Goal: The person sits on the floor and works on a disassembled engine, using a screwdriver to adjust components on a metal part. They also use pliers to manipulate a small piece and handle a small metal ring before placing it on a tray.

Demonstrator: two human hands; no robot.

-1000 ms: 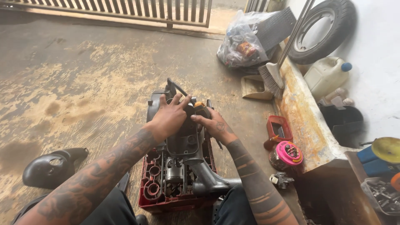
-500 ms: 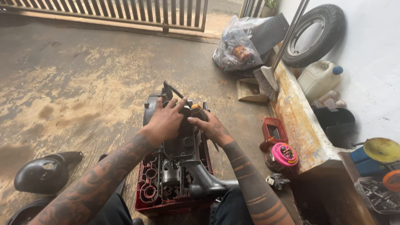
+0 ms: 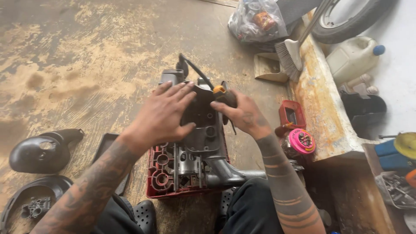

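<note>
A dark grey engine block (image 3: 200,130) rests on a red plastic crate (image 3: 161,182) on the concrete floor between my knees. My left hand (image 3: 164,115) lies flat on the engine's dark cover, fingers spread, holding nothing. My right hand (image 3: 240,113) grips a screwdriver with an orange and black handle (image 3: 222,93) at the engine's upper right edge. A black cable (image 3: 195,69) sticks up from the far end of the engine.
Black plastic covers (image 3: 41,149) lie on the floor at left. A rusty metal ledge (image 3: 320,99) runs along the right, with a brush (image 3: 288,52), white jug (image 3: 353,56), tyre (image 3: 346,19), plastic bag (image 3: 258,21), red box (image 3: 291,115) and pink spool (image 3: 301,142) nearby.
The camera has moved closer and tilted down. My left hand has flattened and spread over the engine cover; my right hand stays at the upper right edge with the screwdriver.
</note>
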